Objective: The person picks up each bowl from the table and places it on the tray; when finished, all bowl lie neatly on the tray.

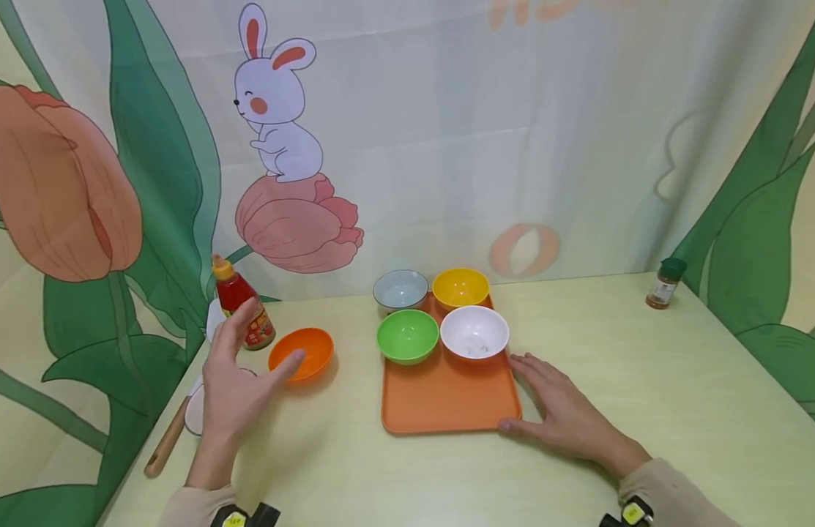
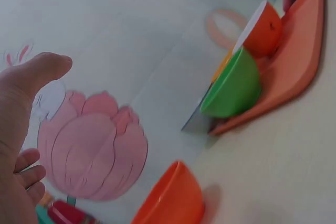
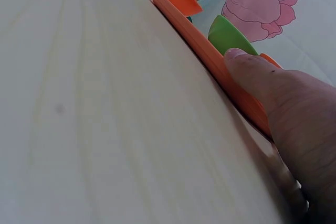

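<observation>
My left hand (image 1: 234, 399) hovers beside the orange bowl (image 1: 311, 351), thumb and fingers spread wide, holding nothing. In the left wrist view, space shows between that hand (image 2: 18, 114) and the same bowl (image 2: 176, 198). My right hand (image 1: 568, 410) rests against the right edge of the orange tray (image 1: 447, 404), with its thumb at the near corner. The right wrist view shows the thumb (image 3: 252, 72) along the tray's rim. On the tray sit a green bowl (image 1: 408, 337), a white-lined bowl (image 1: 475, 333) and a yellow bowl (image 1: 460, 288). A bluish clear bowl (image 1: 400, 290) stands at its far left corner.
A red sauce bottle (image 1: 252, 315) with a yellow cap stands behind my left hand. A wooden-handled utensil (image 1: 167, 441) and a white round item (image 1: 194, 412), partly hidden, lie at the left edge. A green-capped spice jar (image 1: 664, 285) stands far right. A printed curtain (image 1: 414, 146) hangs behind.
</observation>
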`<state>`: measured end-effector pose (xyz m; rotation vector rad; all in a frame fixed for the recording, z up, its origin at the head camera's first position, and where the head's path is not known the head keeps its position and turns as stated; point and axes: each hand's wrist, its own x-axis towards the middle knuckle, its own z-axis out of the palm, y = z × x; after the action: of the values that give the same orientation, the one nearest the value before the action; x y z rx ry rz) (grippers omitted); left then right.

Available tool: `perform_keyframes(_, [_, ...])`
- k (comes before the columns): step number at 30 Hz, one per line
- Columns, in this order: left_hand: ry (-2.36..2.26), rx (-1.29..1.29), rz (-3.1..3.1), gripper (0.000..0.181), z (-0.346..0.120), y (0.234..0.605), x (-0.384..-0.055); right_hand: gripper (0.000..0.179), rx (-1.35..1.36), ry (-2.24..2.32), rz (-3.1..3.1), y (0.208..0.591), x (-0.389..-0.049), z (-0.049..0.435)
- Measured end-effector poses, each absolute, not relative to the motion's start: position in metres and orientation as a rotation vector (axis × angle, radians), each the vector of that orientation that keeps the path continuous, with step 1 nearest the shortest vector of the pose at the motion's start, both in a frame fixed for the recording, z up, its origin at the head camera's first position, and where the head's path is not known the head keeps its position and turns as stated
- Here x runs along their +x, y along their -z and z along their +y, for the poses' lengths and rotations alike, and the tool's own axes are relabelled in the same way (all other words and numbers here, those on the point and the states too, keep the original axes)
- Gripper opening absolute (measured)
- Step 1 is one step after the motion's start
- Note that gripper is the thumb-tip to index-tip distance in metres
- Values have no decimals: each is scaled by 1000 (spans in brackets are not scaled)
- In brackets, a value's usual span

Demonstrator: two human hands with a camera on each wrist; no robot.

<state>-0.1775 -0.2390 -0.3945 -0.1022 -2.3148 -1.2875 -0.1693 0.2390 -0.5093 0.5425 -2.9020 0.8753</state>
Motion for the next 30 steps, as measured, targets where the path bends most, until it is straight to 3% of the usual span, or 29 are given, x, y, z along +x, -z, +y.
perform_keyframes(14, [1209, 431, -2286, 103, -297, 440, -163, 114, 566, -887, -2880, 508, -168, 241])
perform_keyframes(30, [1203, 515, -2357, 117, -315, 471, -164, 114, 539, -888, -2898, 510, -169, 241])
